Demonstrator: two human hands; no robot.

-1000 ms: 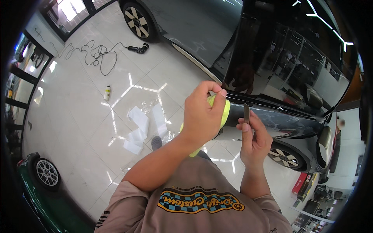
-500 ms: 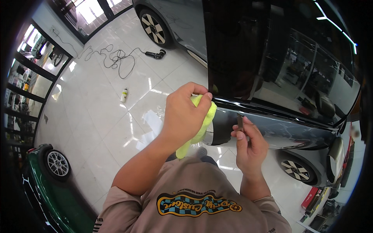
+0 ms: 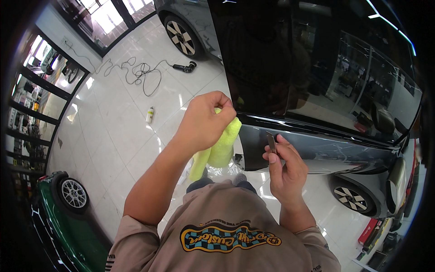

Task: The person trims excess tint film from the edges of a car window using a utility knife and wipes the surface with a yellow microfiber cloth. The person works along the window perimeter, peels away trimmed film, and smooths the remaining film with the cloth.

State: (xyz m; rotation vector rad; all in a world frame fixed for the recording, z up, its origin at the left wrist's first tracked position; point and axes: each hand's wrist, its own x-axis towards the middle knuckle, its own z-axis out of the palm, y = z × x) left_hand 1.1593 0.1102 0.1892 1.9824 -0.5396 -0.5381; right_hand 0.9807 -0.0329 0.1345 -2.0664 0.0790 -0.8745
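My left hand (image 3: 204, 121) is closed round a yellow-green microfibre cloth (image 3: 222, 144), whose folds hang below the fingers. Its thumb and forefinger pinch together beside the upright edge of the car's dark door window (image 3: 258, 68); whether something thin is between them, I cannot make out. Further right, my right hand (image 3: 288, 168) grips a slim, dark metal cutter knife (image 3: 271, 142) between thumb and fingers. Its tip points up and slightly left, in front of the grey door panel (image 3: 312, 152). A glossy black trim strip (image 3: 290, 122) runs under the glass.
A corded black power tool (image 3: 185, 67) lies on the tiled floor, its cable looping leftward. Nearby lies a small bottle (image 3: 150, 114). A green car (image 3: 74, 235) stands at lower left. The grey car's wheel (image 3: 351, 198) and a red box (image 3: 372, 230) are at right.
My left hand has drawn a little left with the cloth, away from the door's edge. The knife has shifted slightly left and now leans more to the left. The whole view has shifted slightly.
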